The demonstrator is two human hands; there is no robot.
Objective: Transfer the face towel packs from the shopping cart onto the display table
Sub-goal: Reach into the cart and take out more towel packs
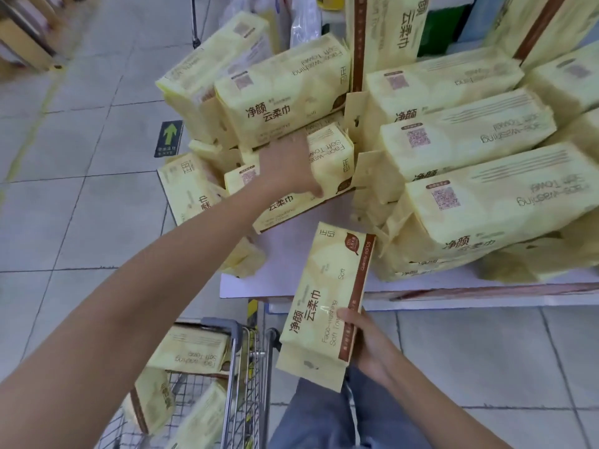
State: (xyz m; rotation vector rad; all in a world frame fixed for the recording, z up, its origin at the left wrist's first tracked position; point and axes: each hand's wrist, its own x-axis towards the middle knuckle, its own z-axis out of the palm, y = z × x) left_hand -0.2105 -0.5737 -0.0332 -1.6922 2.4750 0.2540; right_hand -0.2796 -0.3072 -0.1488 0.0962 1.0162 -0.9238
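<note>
Over the near edge of the white display surface, the right hand grips a pale yellow plastic-wrapped face towel pack by its lower end, thumb in front, fingers curled behind; the left hand rests with fairly straight fingers on a stacked pack; more packs lie in the wire shopping cart below; light, soft and slick-filmed, a pack probably sags when held by one end, so a grip across the middle suits better.
</note>
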